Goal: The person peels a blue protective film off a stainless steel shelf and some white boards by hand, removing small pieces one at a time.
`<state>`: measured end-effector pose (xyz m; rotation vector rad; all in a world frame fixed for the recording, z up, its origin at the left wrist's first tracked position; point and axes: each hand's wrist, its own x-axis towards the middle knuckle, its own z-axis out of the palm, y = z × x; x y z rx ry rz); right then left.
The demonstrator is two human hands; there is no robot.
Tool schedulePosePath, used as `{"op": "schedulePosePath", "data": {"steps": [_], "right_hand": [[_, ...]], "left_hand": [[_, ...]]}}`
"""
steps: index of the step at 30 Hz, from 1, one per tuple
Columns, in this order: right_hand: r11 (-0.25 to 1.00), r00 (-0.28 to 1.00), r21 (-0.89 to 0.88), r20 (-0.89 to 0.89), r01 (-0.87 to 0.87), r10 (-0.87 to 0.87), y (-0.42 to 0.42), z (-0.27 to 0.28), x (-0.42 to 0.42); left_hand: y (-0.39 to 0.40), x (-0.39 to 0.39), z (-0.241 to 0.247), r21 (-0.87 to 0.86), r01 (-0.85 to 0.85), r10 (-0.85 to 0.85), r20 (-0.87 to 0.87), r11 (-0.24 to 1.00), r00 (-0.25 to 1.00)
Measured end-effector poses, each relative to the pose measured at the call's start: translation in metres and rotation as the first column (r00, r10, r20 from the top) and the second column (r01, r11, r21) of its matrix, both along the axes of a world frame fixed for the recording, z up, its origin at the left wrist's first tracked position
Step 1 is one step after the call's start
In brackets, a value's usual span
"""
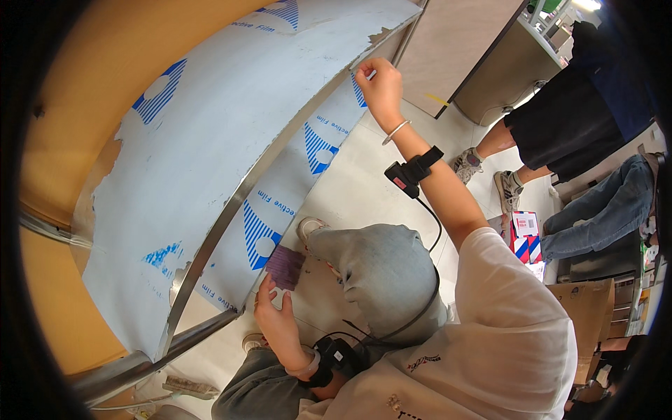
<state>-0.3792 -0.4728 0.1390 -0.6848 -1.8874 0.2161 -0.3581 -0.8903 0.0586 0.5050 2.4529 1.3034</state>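
Note:
My right hand (379, 90) is at the far right part of the metal panel's edge, its thumb and forefinger pinched on a thin pale piece (358, 62); what that piece is cannot be told. Blue-printed protective film (210, 121) covers the top of the curved metal panel (226, 202), torn at several spots. A lower film-covered panel (283, 184) shows beneath it. Near the lower panel's end, my left hand (277, 321) has its fingers apart. Its fingertips overlap a corner of a purple ribbed pad (286, 266); whether they touch it is unclear.
A dark metal tube (205, 331) runs under the panel's near end. Below it lies a brush (189, 387) on the tiled floor. Two people stand at the right, beside a printed box (526, 236) and a cardboard carton (588, 310). Cables from both wristbands cross my knee (388, 268).

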Motion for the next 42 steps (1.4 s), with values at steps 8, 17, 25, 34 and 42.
{"op": "schedulePosePath", "data": {"steps": [8, 17, 25, 34, 42], "right_hand": [[0.997, 0.998, -0.064, 0.058, -0.036, 0.04, -0.012, 0.005, 0.002], [0.995, 1.0, -0.097, 0.019, 0.019, -0.017, -0.012, 0.005, -0.003], [0.999, 0.998, -0.013, -0.052, 0.038, -0.039, 0.001, -0.004, -0.001], [0.995, 0.994, 0.003, 0.031, -0.104, 0.104, -0.003, 0.001, 0.007], [0.998, 0.998, 0.007, 0.003, -0.067, 0.067, -0.005, -0.001, 0.0]], "left_hand": [[0.004, 0.001, 0.005, -0.019, 0.009, -0.01, -0.008, 1.0, 1.0], [0.005, 0.003, 0.01, -0.045, 0.006, -0.005, 0.024, 0.999, 1.0], [0.0, 0.0, 0.004, -0.039, 0.011, -0.011, 0.01, 0.999, 1.0], [0.005, -0.002, 0.002, -0.031, 0.019, -0.018, 0.02, 0.999, 1.0], [0.002, -0.002, 0.003, -0.022, 0.021, -0.021, 0.017, 1.0, 1.0]]}}
